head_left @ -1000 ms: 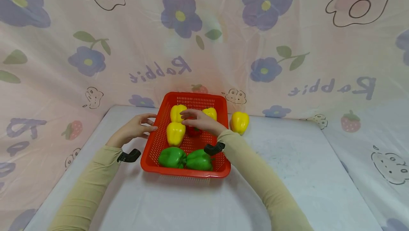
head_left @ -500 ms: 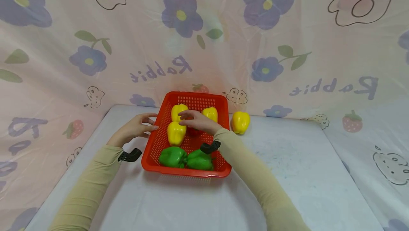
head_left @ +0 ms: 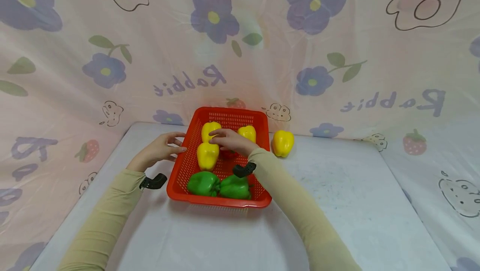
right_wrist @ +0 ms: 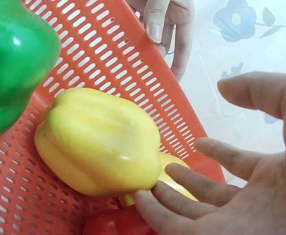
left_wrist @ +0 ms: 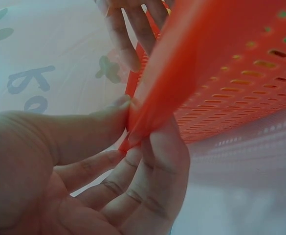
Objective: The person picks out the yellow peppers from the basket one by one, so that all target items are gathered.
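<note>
On the flat white desk (head_left: pixel 348 179), a red plastic basket (head_left: pixel 225 202), boxy with round corners, smooth at the rim and full of little slots in the walls. Pinched at its left rim by the left hand (head_left: pixel 159 150), thumb on one side and bent fingers on the other. Over the inside of the basket, the right hand (head_left: pixel 234 141), thumb and fingers apart, fingers nearly straight. Right by its fingertips, a fat, shiny yellow bell pepper (right_wrist: pixel 99 142); cannot tell if touching. Just behind that, a second yellow bell pepper (head_left: pixel 211 127), and over on the right, a third yellow bell pepper (head_left: pixel 247 133). Low in the basket, a smooth red thing (right_wrist: pixel 116 223), mostly hidden. At the near end, two lumpy, glossy green bell peppers (head_left: pixel 203 183), side by side. Outside on the desk, just right of the basket, one more yellow bell pepper (head_left: pixel 283 143). On both arms, wrinkly beige sleeves (head_left: pixel 108 217). At the back, thin cloth (head_left: pixel 258 4) with purple flowers.
</note>
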{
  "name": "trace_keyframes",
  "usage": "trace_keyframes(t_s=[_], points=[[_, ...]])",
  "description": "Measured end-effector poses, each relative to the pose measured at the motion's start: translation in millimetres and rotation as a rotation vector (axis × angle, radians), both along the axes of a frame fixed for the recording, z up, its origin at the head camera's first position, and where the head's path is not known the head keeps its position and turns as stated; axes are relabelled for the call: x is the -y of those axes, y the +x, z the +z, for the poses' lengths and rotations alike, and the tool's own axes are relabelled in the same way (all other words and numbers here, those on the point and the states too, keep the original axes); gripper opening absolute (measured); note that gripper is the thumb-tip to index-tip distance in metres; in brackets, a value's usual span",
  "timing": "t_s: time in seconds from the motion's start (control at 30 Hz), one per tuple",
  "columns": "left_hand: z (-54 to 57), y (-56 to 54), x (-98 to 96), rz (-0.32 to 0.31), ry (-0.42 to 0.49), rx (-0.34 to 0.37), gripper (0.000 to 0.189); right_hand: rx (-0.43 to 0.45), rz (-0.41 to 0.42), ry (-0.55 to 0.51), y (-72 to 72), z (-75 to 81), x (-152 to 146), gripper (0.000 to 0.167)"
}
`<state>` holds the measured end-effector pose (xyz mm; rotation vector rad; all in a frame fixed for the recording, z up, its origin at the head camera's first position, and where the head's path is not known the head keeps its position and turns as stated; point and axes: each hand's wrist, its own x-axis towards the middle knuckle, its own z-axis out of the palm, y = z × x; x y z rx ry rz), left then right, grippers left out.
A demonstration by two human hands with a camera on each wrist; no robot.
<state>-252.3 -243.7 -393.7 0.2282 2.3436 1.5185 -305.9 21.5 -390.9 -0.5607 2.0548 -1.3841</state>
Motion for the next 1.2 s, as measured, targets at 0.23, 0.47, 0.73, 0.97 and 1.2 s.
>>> trace_keyframes(t_s=[0.23, 0.47, 0.73, 0.97, 1.2], points=[[0.7, 0.4, -1.9, 0.003, -0.004, 0.001, 0.063, 0.064, -0.022, -0.007, -2.0, 2.6, 2.4, 0.052], [1.3, 1.1, -3.0, 0.007, -0.010, -0.001, 0.061, 0.112, -0.074, 0.001, -2.5, 3.9, 6.8, 0.050], [-0.3, 2.2, -3.1, 0.005, -0.014, -0.001, 0.062, 0.135, -0.098, 0.030, 0.0, 4.5, 9.1, 0.054], [-0.6, 1.4, -2.3, 0.004, -0.020, -0.004, 0.062, 0.128, -0.074, 0.052, 1.1, 4.7, 11.6, 0.050], [1.8, 0.4, -1.4, 0.001, -0.023, -0.006, 0.062, 0.131, -0.050, 0.046, -0.5, 4.9, 12.8, 0.052]])
